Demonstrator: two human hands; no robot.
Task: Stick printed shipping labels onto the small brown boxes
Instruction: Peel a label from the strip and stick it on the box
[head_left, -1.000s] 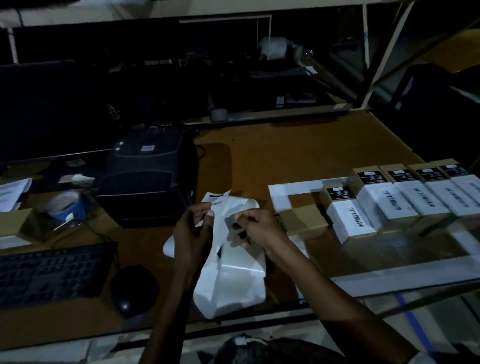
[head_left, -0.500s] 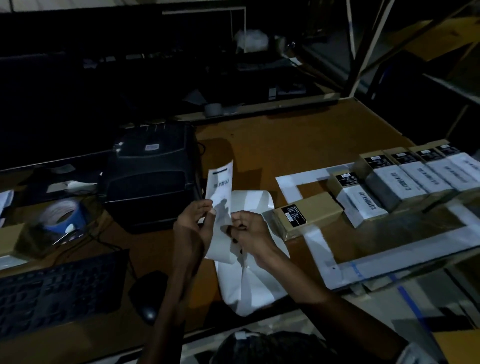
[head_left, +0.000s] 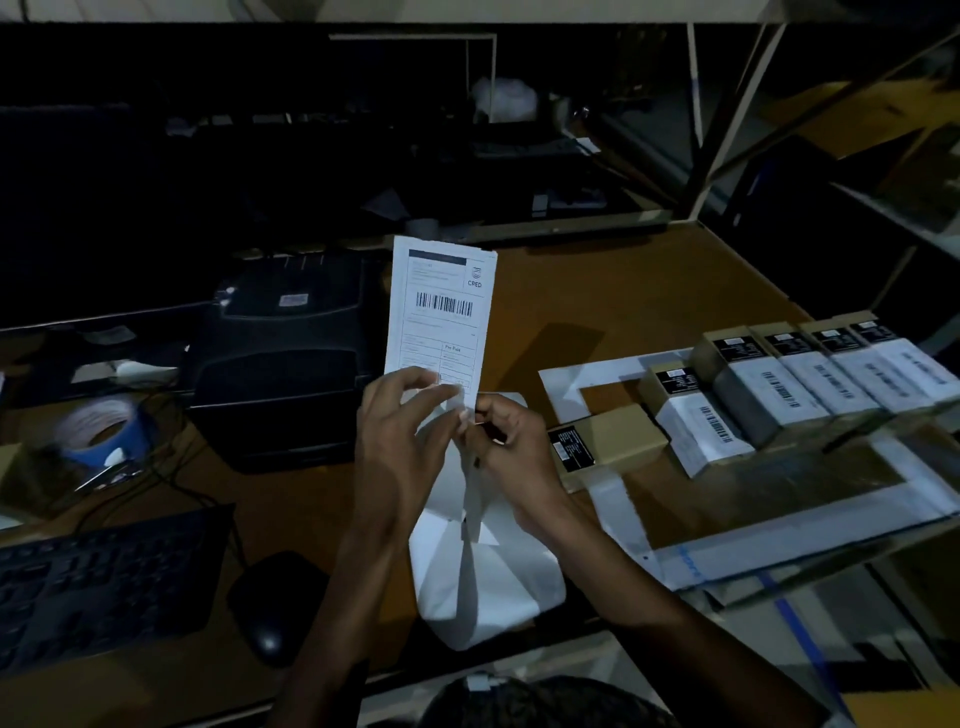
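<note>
Shipping label (head_left: 441, 312) is held upright over the desk (head_left: 623, 291), just in front of the printer (head_left: 291, 358); thin, floppy, sticky-backed once peeled, so probably best held by the edges. Left hand (head_left: 400, 441) and right hand (head_left: 511, 452) both pinch its bottom edge, fingers (head_left: 441, 395) working the backing there. Unlabelled brown box (head_left: 608, 441) sits just right, near the labelled boxes (head_left: 810, 379); open desk beyond.

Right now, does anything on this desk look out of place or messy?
One brown box lies unlabeled, askew to the neat row of labeled boxes. Crumpled white backing paper trails below the label that both hands pinch.
</note>
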